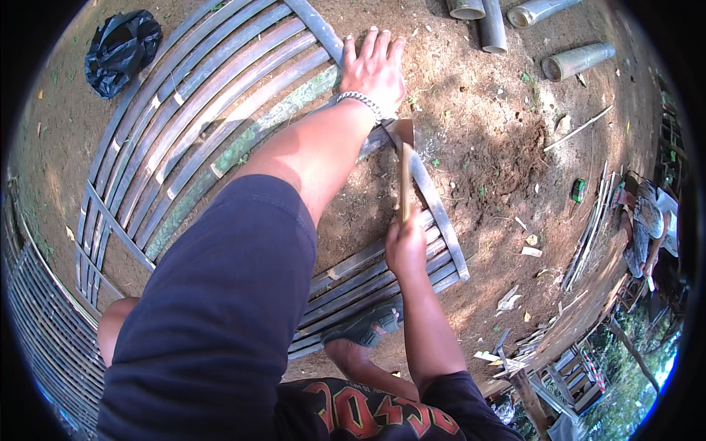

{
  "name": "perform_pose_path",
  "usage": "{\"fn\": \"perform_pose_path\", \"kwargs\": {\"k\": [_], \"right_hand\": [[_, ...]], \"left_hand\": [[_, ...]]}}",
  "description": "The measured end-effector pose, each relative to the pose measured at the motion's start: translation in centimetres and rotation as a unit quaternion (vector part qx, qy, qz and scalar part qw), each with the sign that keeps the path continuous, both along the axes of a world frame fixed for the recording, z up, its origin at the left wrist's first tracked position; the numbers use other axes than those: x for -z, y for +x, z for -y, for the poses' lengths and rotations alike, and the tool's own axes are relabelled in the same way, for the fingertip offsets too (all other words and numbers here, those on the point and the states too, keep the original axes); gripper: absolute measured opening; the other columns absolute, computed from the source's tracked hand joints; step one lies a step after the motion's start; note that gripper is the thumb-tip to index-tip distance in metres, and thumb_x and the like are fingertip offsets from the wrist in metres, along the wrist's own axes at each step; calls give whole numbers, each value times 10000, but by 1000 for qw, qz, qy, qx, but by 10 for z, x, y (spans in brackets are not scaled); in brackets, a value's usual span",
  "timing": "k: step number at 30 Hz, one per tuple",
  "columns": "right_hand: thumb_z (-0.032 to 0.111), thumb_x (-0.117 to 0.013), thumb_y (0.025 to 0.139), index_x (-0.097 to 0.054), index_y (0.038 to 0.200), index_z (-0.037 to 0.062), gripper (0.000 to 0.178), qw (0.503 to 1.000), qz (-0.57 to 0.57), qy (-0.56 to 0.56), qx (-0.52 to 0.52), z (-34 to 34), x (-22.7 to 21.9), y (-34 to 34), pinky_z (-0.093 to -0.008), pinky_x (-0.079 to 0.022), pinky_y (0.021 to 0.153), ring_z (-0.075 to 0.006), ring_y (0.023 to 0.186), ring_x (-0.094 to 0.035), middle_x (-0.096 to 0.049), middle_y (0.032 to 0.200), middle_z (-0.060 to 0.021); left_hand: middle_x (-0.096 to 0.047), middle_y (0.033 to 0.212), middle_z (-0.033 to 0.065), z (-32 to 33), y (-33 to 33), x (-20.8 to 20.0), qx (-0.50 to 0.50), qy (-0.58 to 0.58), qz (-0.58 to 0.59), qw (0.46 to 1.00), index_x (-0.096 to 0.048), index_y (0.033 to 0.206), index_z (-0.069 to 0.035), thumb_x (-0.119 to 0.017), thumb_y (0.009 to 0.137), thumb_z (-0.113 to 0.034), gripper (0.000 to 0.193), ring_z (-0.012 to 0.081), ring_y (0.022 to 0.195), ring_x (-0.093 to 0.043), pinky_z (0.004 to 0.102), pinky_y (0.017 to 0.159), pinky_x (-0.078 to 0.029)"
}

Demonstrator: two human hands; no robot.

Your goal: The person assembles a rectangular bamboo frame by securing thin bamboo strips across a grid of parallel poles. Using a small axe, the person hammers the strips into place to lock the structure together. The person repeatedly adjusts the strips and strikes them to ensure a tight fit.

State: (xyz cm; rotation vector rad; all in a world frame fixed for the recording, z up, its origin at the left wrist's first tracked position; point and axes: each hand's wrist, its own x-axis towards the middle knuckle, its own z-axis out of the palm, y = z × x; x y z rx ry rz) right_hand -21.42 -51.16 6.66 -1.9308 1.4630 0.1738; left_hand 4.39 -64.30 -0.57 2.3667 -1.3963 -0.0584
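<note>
A flat frame of split bamboo slats [220,88], joined by crosspieces, lies on the dirt ground. My left hand [373,73], with a chain bracelet at the wrist, presses down open at the frame's end bar, its fingers stretched out. In my right hand [407,246] is the wooden handle of a hatchet [406,169]. Its metal head lies against the end crosspiece [434,192], just below my left wrist. One slat with mottled green bark [250,136] runs partly under my left forearm. My sandalled foot [360,331] rests on the nearer slats, and my thigh and arm hide the frame's middle.
Cut bamboo tubes [577,62] lie at the far right. A black plastic bag [121,51] sits at the far left. Another slatted panel [55,338] stands at the left edge. Thin sticks [588,228] and scraps lie to the right, where another person [651,224] sits.
</note>
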Motion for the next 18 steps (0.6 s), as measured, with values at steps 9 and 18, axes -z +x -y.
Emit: {"fn": "perform_pose_path", "kwargs": {"k": [9,18], "right_hand": [[135,-624,979,-572,1288,-1,341,999,-41,25,-6,7,-11,2,-476,-548,822,-441,921,-704,-697,947,-258],[140,-610,1006,-542,1172,20,215,993,-2,19,117,17,-62,-83,-465,-541,741,-343,811,-700,-692,925,-186]], "left_hand": [[-475,1553,114,1,-1,0,-12,-6,-4,1000,-478,1490,-137,-511,995,-255,510,295,1512,-340,585,1239,-211],[-434,1601,97,-1,4,-3,18,-18,-59,998,-437,1534,-140,-478,1053,-349,526,282,1543,-294,549,1274,-137]]}}
